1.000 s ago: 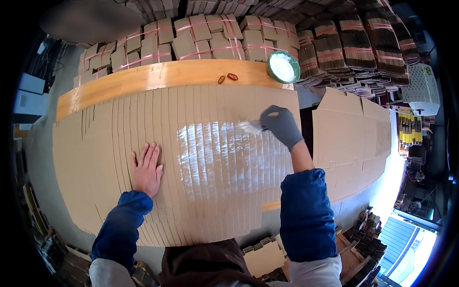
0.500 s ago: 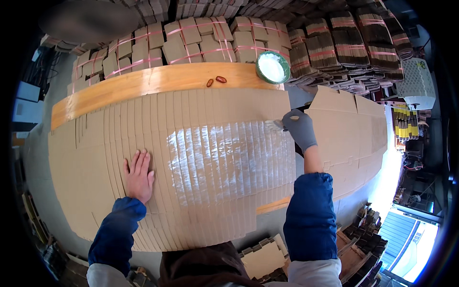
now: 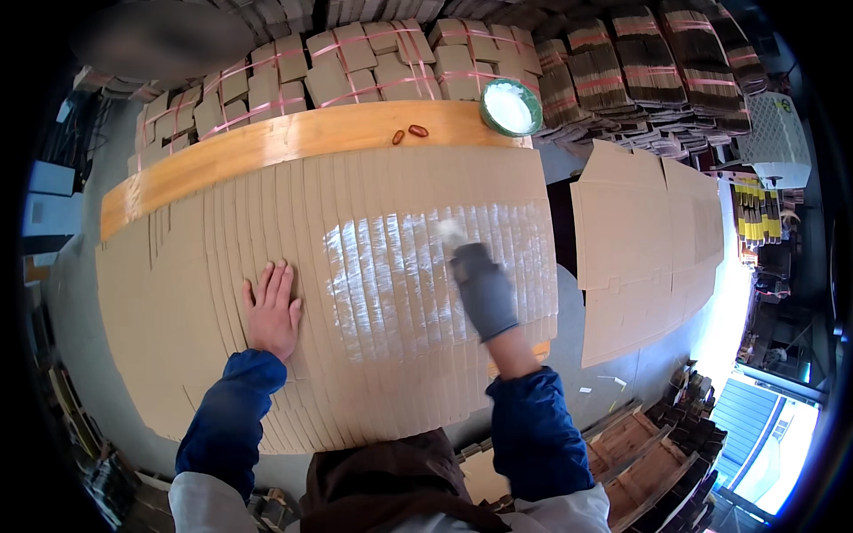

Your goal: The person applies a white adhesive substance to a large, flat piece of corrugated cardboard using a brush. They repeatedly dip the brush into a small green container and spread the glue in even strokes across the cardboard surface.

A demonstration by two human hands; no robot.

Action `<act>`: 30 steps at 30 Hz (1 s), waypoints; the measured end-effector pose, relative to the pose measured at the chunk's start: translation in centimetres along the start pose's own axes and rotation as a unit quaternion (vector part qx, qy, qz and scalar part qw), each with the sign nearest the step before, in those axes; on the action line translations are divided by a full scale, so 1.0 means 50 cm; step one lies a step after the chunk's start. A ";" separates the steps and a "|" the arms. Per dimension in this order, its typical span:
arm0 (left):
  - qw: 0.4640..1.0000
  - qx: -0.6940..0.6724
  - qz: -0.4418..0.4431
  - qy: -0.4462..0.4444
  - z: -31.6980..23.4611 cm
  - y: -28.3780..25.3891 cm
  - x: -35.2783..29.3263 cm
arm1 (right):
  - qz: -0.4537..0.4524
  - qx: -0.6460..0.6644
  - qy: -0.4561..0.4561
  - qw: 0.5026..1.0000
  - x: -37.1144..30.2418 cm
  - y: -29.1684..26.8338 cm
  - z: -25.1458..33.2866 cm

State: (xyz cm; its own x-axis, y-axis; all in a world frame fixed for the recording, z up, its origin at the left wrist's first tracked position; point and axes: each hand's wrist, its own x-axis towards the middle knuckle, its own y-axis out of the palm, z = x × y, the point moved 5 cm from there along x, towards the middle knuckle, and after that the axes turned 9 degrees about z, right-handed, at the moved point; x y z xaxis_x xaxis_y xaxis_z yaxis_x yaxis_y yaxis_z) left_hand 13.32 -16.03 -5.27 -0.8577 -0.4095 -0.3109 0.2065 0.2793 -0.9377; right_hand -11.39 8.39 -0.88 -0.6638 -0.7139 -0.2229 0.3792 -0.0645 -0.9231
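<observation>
Overlapping cardboard sheets (image 3: pixel 160 311) lie fanned out in front of me, their edges forming narrow parallel strips. A shiny wet patch of white paste (image 3: pixel 378 275) coats the strips at the centre right. My left hand (image 3: pixel 273 315), bare, rests flat on the cardboard left of that patch, fingers stretched out. My right hand (image 3: pixel 484 289), in a grey glove, is closed around a brush (image 3: pixel 450 231), blurred by motion, its pale bristles over the upper part of the patch. A green bowl (image 3: pixel 536 122) of white paste stands at the far right corner of the wooden board.
The orange-brown wooden board (image 3: pixel 267 139) runs beyond the cardboard, with two small brown oval things (image 3: pixel 418 131) on it. Strapped cardboard bundles (image 3: pixel 346 84) are stacked behind. More flat cardboard (image 3: pixel 653 222) lies to the right. A wooden pallet (image 3: pixel 635 462) sits at the lower right.
My right hand has moved the brush left, from the patch's upper right corner toward its upper middle. My left hand stays flat on the cardboard. The whole view has shifted slightly.
</observation>
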 end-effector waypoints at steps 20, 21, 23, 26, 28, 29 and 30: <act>1.000 -0.009 -0.010 0.005 -0.002 -0.006 -0.005 | -0.063 0.161 -0.054 0.983 -0.154 -0.003 0.144; 1.000 -0.005 -0.016 0.006 -0.001 0.000 -0.007 | -0.059 0.181 -0.036 0.981 -0.165 0.012 0.129; 1.000 -0.007 -0.026 0.007 -0.002 -0.001 0.000 | -0.055 0.222 -0.007 0.974 -0.159 0.028 0.081; 1.000 -0.009 -0.023 0.003 0.005 -0.001 -0.002 | -0.078 0.116 0.053 0.989 -0.159 -0.021 0.063; 1.000 0.003 -0.021 0.003 0.001 0.004 -0.003 | -0.086 0.060 -0.083 0.991 -0.216 0.019 0.148; 1.000 0.003 -0.025 0.004 0.001 0.005 -0.002 | -0.034 0.118 -0.053 0.991 -0.222 0.011 0.205; 1.000 0.003 -0.029 0.005 0.001 0.005 0.000 | -0.050 0.079 -0.069 0.993 -0.229 0.047 0.176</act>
State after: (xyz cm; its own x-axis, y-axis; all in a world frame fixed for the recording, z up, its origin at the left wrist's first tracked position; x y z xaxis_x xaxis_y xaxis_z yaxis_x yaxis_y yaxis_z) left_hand 13.42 -15.99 -5.53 -0.8725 -0.4165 -0.2554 0.1601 0.2501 -0.9549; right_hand 2.76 10.28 2.24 -0.6127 -0.7864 -0.0783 0.4201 -0.2402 -0.8751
